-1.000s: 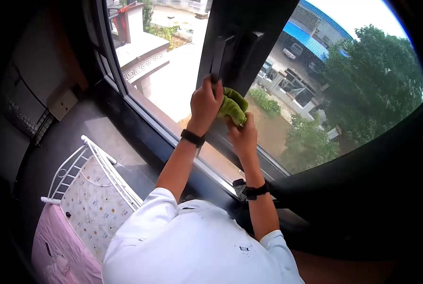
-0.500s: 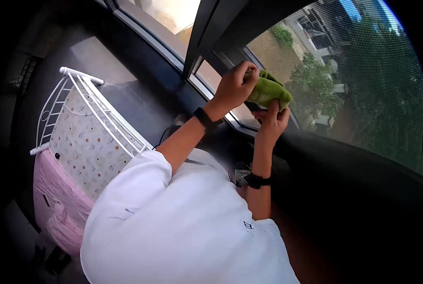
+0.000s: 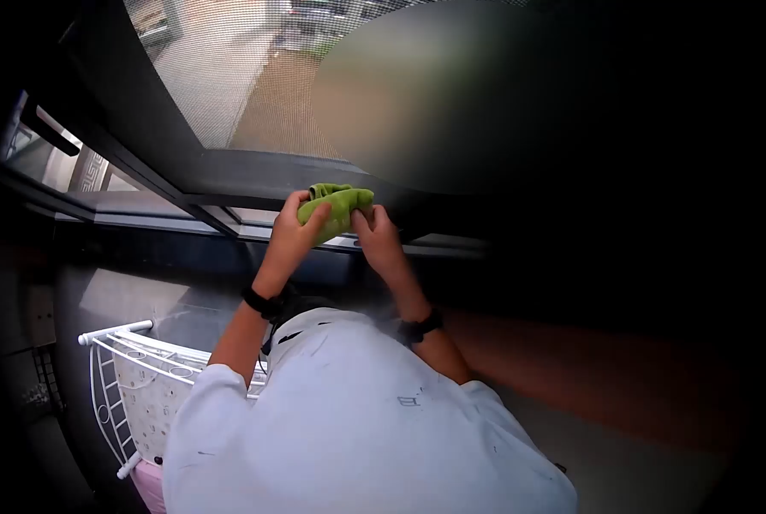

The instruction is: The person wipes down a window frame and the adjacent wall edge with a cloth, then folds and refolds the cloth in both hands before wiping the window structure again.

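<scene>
A folded green cloth point(image 3: 338, 211) is held up between both hands in front of the window. My left hand point(image 3: 295, 224) grips its left end, with the thumb lying across the near side. At the cloth's right end, my right hand point(image 3: 378, 234) pinches the lower edge; its far fingers are partly hidden. Just behind the cloth runs the dark lower window frame point(image 3: 254, 176). Above that is the mesh window screen point(image 3: 229, 77), with pavement and brown ground showing through.
A white metal bed frame point(image 3: 143, 347) with a patterned mattress point(image 3: 143, 420) and pink bedding stands at lower left. Window panes and a sill point(image 3: 143, 224) extend to the left. A dark blurred area covers the upper right.
The view has swung to the right, so the window now lies straight ahead. Both hands have kept hold of the cloth, which now sits lower and closer to my chest, folded more compactly.
</scene>
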